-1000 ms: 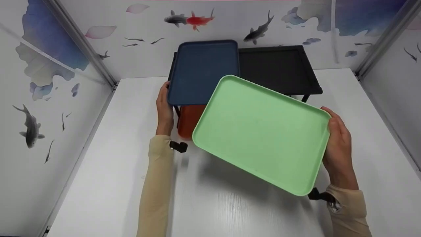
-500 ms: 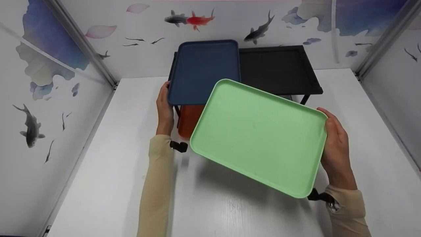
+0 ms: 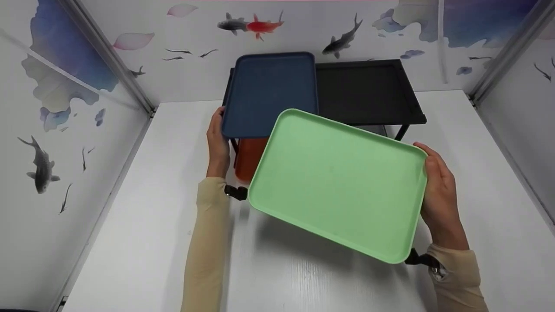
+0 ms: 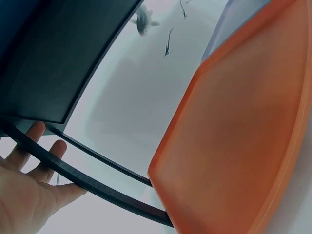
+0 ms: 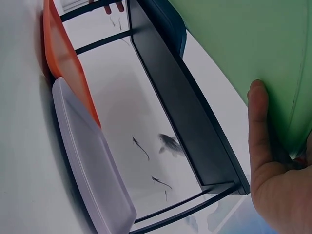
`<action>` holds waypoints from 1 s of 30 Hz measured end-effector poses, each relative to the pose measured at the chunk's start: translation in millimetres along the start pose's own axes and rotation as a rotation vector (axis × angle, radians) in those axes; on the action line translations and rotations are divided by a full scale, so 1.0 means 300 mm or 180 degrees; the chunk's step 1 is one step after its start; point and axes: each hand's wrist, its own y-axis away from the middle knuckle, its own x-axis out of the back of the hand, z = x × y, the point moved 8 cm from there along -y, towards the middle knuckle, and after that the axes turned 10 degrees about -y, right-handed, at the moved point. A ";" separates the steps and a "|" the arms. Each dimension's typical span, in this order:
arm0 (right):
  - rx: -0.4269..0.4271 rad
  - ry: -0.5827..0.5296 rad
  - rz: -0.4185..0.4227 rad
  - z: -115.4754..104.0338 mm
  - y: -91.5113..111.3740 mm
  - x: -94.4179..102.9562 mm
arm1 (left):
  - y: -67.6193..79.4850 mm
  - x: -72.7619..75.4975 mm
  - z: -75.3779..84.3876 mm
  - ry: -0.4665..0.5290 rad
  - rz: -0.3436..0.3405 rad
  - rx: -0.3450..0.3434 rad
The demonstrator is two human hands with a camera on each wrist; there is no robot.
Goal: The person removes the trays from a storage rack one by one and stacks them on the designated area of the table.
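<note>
My right hand [image 3: 441, 197] grips a light green rectangular tray [image 3: 338, 186] by its right short edge. The tray hangs tilted above the white table, its near corner pointing toward me. My left hand [image 3: 218, 145] is at the left side of a black two-level rack [image 3: 368, 91], beside a blue tray [image 3: 271, 95] lying on its top's left half. In the left wrist view, the left fingers are extended and spread behind the rack's black leg [image 4: 105, 191], fingertips right at the top's underside. Part of the blue tray's near edge is hidden by the green one.
Below the rack top lies an orange tray [image 4: 234, 117], and beside it a pale purple-grey tray [image 5: 92, 156]. White walls painted with fish rise behind and at both sides of the white table [image 3: 130, 216].
The right hand has brought the green tray slightly left and toward me, turning it a little flatter in view. The left hand and the blue tray have stayed in place.
</note>
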 end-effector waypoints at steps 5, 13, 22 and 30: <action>-0.0033 -0.0017 -0.0017 0.003 0.000 -0.004 | -0.002 0.000 -0.001 -0.0031 -0.0020 0.0010; -0.0005 -0.0113 -0.0171 0.002 0.002 -0.019 | -0.003 0.000 -0.007 -0.0075 -0.0053 0.0038; -0.0035 0.0058 -0.0129 0.005 0.002 -0.019 | -0.005 0.000 -0.004 -0.0065 -0.0038 0.0053; -0.0048 0.0082 -0.0165 0.006 0.008 -0.025 | -0.003 0.002 -0.004 -0.0102 -0.0023 0.0070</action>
